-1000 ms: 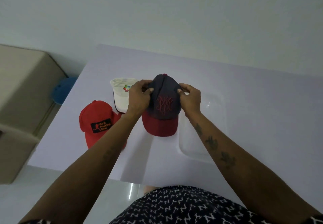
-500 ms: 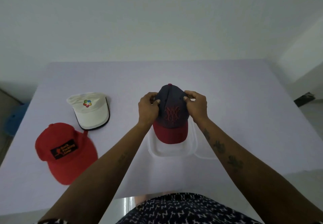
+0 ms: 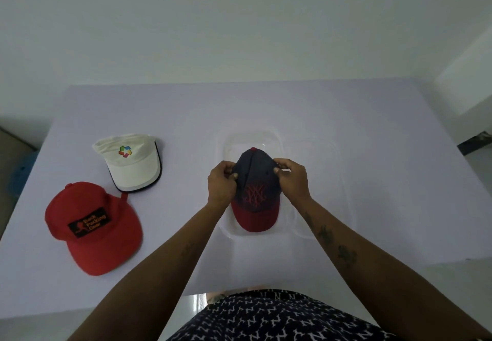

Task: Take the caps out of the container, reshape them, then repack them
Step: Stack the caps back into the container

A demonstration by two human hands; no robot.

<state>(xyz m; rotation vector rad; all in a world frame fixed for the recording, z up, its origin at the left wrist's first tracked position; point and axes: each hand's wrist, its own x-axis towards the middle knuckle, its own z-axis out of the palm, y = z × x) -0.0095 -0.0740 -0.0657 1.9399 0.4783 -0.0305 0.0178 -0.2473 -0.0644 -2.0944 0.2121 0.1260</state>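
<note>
caps: 3, container: 1 | red cap (image 3: 91, 227) lay near the table's (image 3: 399, 141) left front edge | left hand (image 3: 221, 184) and right hand (image 3: 292, 181) pinched the navy cap (image 3: 257, 190) between them, over the clear container (image 3: 250, 138) mid-table | white cap (image 3: 133, 161) sat farther left, apart

Dim, flat, bluish indoor light, soft shadows cast beneath the forearms onto the table (image 3: 372, 117), faint glare caught on the clear container (image 3: 266, 138), table edges bowed by wide-angle distortion, slight softness and grain seen throughout
</note>
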